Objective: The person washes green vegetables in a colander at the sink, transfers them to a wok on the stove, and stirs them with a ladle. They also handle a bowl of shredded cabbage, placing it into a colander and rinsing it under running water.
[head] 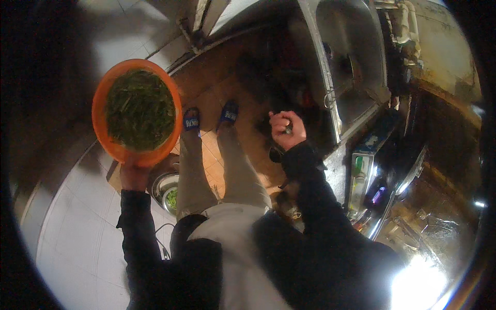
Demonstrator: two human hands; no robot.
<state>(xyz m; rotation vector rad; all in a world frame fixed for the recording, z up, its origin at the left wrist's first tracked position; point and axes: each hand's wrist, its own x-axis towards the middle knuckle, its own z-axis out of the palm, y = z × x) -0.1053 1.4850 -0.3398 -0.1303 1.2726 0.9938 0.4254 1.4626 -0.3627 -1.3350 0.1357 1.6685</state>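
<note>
My left hand [134, 176] grips the near rim of an orange plastic basin [176, 93], held out to the left. Green cut stalks or leaves [141, 110] fill most of the basin. My right hand [287, 130] is raised at the right with its fingers curled in, apart from the basin. A small pale spot shows in the hollow of that hand; whether it is an object cannot be made out. Below the basin, partly hidden by my left leg, a metal bowl [171, 198] holds bright green pieces.
White tiles [77, 217] cover the surface on the left. A metal sink [323, 68] stands at the upper right, with pipes [403, 27] beyond it. Closer on the right are a box [361, 170] and a wet brown surface [438, 193]. My slippered feet [229, 112] stand on brown floor tiles [213, 170].
</note>
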